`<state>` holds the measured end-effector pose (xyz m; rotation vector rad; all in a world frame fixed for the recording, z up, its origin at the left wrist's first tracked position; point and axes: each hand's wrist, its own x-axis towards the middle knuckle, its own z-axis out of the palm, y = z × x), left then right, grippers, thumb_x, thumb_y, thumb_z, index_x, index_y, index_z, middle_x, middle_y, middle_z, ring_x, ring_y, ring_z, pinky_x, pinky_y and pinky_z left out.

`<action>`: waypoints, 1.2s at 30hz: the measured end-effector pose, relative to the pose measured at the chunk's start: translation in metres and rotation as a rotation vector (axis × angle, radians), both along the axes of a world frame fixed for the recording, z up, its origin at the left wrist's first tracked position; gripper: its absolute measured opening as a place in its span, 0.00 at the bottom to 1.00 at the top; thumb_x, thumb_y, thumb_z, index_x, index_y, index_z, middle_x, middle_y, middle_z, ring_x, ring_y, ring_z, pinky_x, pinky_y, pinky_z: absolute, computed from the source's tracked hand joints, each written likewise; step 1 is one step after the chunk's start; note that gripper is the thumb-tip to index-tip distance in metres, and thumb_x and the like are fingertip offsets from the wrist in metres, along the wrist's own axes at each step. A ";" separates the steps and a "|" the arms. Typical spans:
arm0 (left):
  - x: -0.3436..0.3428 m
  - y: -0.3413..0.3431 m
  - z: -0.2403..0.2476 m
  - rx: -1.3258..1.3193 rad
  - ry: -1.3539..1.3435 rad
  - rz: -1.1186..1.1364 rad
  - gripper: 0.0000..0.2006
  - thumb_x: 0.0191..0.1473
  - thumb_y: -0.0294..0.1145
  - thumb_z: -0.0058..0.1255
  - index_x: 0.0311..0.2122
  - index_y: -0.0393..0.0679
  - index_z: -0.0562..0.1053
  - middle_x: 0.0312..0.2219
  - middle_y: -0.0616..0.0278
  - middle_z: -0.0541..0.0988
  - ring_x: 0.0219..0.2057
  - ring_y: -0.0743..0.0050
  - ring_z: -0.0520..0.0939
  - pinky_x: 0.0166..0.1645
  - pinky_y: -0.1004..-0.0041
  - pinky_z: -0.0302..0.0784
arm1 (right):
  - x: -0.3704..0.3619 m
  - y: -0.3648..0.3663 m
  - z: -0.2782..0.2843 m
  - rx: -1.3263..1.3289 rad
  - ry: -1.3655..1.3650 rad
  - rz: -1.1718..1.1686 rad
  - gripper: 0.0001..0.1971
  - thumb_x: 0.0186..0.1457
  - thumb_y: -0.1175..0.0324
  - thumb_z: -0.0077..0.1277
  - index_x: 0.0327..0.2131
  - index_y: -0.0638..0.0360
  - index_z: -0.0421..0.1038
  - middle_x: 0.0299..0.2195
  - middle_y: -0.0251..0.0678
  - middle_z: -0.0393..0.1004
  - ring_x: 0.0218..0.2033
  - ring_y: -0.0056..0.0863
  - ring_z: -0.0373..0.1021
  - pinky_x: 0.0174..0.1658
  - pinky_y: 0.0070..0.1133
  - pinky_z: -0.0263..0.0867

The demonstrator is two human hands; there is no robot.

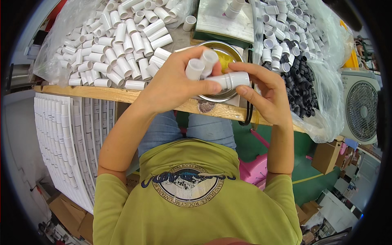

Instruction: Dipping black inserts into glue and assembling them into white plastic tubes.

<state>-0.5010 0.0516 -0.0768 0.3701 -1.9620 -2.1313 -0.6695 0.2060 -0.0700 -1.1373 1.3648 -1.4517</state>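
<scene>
Mostly left of the bowl (222, 96), left hand (175, 83): clasping white tubes (194, 70)
Mostly right, right hand (266, 90): pinching one tube's (234, 80) end

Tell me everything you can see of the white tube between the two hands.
The white tube looks like glossy plastic, with a raised ring partway along. It points sideways, overlapping the bowl in view. The thumb of the left hand rests on its left part; thumb and finger of the right hand flank its right.

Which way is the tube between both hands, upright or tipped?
Tipped: the tube lies sideways across the view, the left hand gripping one end, the right hand's fingers at the other.
</scene>
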 end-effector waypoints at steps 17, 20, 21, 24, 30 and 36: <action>-0.104 -0.075 -0.009 -0.532 0.030 0.559 0.21 0.43 0.27 0.56 0.44 0.37 0.66 0.32 0.49 0.76 0.35 0.56 0.77 0.40 0.67 0.73 | -0.061 -0.100 -0.018 -0.005 1.044 -0.393 0.17 0.49 0.66 0.56 0.39 0.68 0.71 0.25 0.40 0.73 0.24 0.35 0.70 0.32 0.26 0.67; -0.038 -0.067 0.010 0.067 0.091 0.114 0.18 0.40 0.25 0.62 0.38 0.39 0.69 0.27 0.60 0.76 0.26 0.76 0.77 0.34 0.77 0.73 | -0.032 -0.065 0.011 0.265 0.914 -0.304 0.16 0.51 0.67 0.54 0.42 0.66 0.70 0.28 0.37 0.72 0.26 0.24 0.68 0.32 0.19 0.65; -0.024 -0.060 0.014 0.216 0.019 -0.029 0.18 0.40 0.24 0.62 0.38 0.39 0.69 0.28 0.61 0.76 0.28 0.77 0.77 0.34 0.77 0.73 | -0.019 -0.051 0.014 0.118 0.564 -0.158 0.15 0.54 0.68 0.52 0.44 0.66 0.68 0.28 0.31 0.70 0.28 0.18 0.67 0.33 0.16 0.63; 0.006 -0.032 0.004 0.413 -0.015 -0.190 0.19 0.40 0.22 0.62 0.39 0.41 0.69 0.32 0.63 0.75 0.32 0.78 0.77 0.35 0.77 0.74 | 0.016 -0.028 0.009 -0.101 0.105 0.102 0.11 0.55 0.73 0.51 0.42 0.63 0.69 0.27 0.24 0.69 0.26 0.08 0.62 0.29 0.12 0.59; 0.021 0.037 -0.006 -1.007 0.146 0.319 0.14 0.36 0.16 0.50 0.33 0.39 0.67 0.28 0.51 0.66 0.33 0.48 0.70 0.36 0.63 0.66 | 0.054 -0.011 -0.018 0.147 0.065 -0.209 0.09 0.56 0.70 0.53 0.33 0.66 0.67 0.16 0.27 0.69 0.17 0.09 0.61 0.20 0.12 0.56; 0.068 0.055 0.000 -0.817 0.142 0.404 0.14 0.38 0.16 0.48 0.34 0.38 0.67 0.30 0.52 0.70 0.34 0.50 0.72 0.39 0.60 0.69 | 0.037 0.026 -0.007 0.102 0.311 -0.372 0.07 0.54 0.75 0.49 0.38 0.63 0.70 0.30 0.35 0.74 0.32 0.16 0.70 0.34 0.15 0.66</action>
